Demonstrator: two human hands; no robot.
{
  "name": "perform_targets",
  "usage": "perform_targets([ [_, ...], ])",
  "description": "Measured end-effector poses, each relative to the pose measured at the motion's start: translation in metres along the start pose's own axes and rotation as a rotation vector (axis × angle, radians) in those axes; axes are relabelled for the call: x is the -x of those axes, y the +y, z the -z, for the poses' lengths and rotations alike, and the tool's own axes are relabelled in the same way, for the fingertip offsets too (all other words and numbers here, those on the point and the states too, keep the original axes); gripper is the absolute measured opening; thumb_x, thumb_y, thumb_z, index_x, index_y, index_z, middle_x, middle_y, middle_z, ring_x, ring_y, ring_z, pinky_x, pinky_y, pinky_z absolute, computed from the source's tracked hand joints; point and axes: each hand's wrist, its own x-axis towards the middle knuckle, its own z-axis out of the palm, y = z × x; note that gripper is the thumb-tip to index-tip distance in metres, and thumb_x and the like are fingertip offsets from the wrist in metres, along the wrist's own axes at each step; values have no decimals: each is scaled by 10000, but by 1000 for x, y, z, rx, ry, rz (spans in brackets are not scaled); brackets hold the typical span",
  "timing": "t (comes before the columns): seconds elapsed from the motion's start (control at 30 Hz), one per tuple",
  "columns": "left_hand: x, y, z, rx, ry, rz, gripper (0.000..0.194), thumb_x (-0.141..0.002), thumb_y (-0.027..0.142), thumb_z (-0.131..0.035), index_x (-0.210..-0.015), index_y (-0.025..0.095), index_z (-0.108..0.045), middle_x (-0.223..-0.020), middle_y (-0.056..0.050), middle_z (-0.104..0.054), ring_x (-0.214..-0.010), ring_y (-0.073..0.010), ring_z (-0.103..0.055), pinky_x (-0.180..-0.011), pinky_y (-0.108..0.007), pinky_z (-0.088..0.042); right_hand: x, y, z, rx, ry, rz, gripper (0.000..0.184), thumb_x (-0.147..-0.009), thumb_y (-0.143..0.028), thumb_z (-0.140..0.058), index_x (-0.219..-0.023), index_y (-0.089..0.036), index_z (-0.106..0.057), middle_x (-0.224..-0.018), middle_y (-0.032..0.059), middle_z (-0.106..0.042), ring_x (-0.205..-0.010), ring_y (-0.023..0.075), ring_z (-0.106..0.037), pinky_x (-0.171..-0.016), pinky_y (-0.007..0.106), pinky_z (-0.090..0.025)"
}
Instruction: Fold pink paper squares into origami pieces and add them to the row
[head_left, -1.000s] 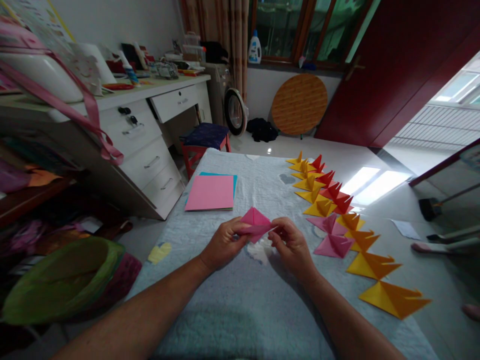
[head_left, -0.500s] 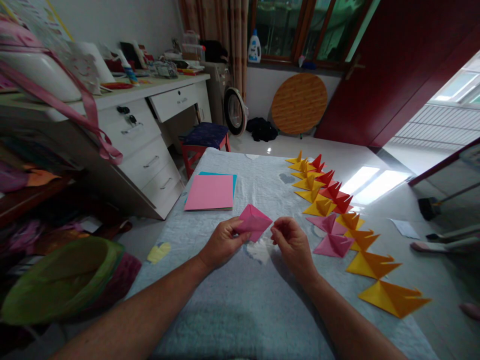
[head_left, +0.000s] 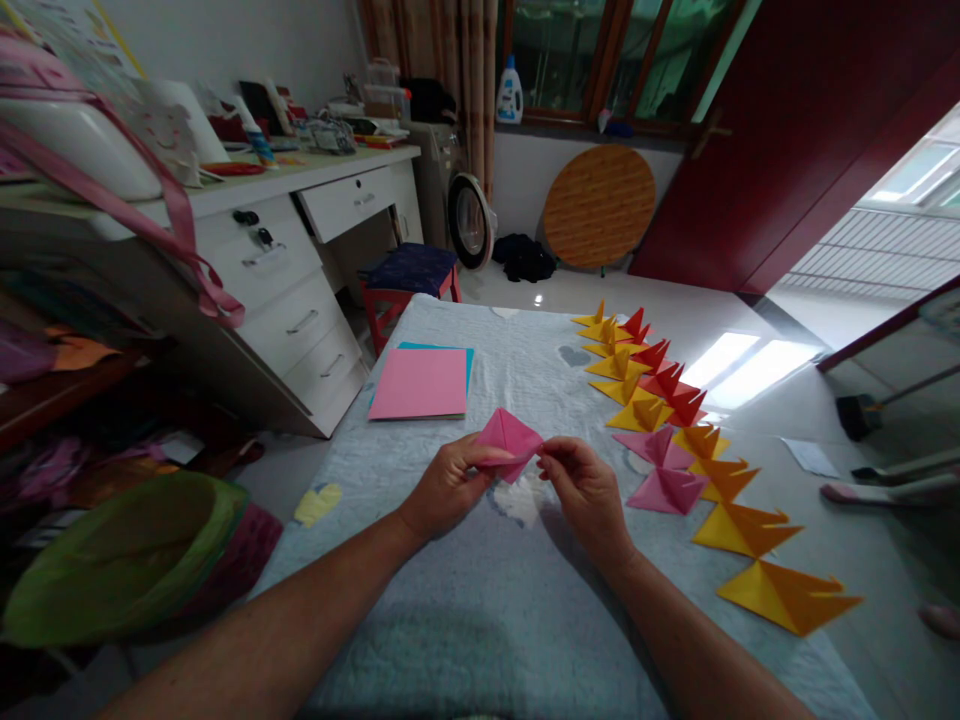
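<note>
A folded pink origami paper [head_left: 507, 436], diamond-shaped with a crease down its middle, is held above the cloth-covered table. My left hand [head_left: 452, 482] pinches its left side, thumb on top. At its right corner, the closed fingertips of my right hand [head_left: 581, 485] grip the point of the paper. Beyond my left hand lies a stack of square paper [head_left: 418, 384], pink on top with a blue edge showing. Two folded pink paper pieces [head_left: 666, 490] sit to the right of my right hand.
Rows of yellow folded paper birds [head_left: 787, 598] and red ones [head_left: 679, 400] line the table's right side. A stool [head_left: 411, 270] stands past the far left corner. A green-lined bin [head_left: 127, 560] is at the left, below a white desk [head_left: 281, 270].
My right hand has moved slightly left and its fingertips now meet the right corner of the pink paper. My left thumb has shifted up, over the paper's face.
</note>
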Motion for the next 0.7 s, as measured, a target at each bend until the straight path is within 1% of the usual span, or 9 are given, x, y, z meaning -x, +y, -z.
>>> perform_targets([
  [0.1, 1, -2, -1, -4, 7, -10, 224, -855, 152, -611, -989, 222, -777, -938, -56, -706, -870, -171, -655, -793, -293, -501, 0, 0, 0, 13, -2, 19, 79, -862, -229, -623, -933, -223, -659, -845, 18, -684, -727, 151, -649, -658, 281, -560],
  [0.23, 0, 2, 0, -24, 5, -11, 225, -822, 125, -621, -959, 206, -780, -926, -62, -719, -866, -181, -662, -797, -301, -505, 0, -3, 1, 38, 7, 47, 91, -858, -220, -635, -945, -226, -660, -848, 12, -681, -727, 151, -646, -673, 288, -561],
  [0.33, -1, 4, 0, -24, 7, -23, 223, -814, 117, -620, -945, 197, -781, -920, -66, -726, -861, -185, -670, -797, -303, -510, 1, -7, 2, 79, -19, 106, 106, -861, -186, -621, -946, -228, -669, -847, 12, -683, -743, 149, -646, -692, 283, -553],
  [0.43, -1, 2, 0, -22, 9, -10, 203, -822, 133, -628, -944, 193, -779, -932, -70, -730, -865, -186, -675, -806, -305, -515, 1, -12, 2, 136, -46, 177, 154, -874, -159, -592, -965, -237, -688, -888, 26, -684, -808, 160, -646, -710, 282, -543],
  [0.5, -1, 0, 0, -14, 10, 6, 195, -830, 144, -630, -949, 193, -777, -939, -71, -731, -877, -188, -677, -812, -305, -517, 1, -15, 2, 162, -37, 199, 171, -879, -160, -583, -977, -242, -697, -910, 33, -682, -828, 165, -642, -704, 282, -538],
  [0.6, -1, 0, -1, 1, 8, 8, 180, -835, 150, -631, -933, 192, -775, -933, -72, -732, -878, -186, -674, -807, -299, -515, 0, -17, 1, 173, -12, 194, 158, -880, -177, -585, -959, -243, -704, -871, 27, -680, -784, 161, -632, -680, 281, -528],
  [0.7, -3, 2, -2, 6, -3, 10, 162, -825, 156, -635, -897, 190, -776, -912, -70, -730, -851, -181, -665, -785, -292, -515, 1, -14, -1, 157, 15, 139, 131, -867, -202, -605, -962, -236, -690, -833, 19, -687, -737, 157, -632, -675, 289, -528],
])
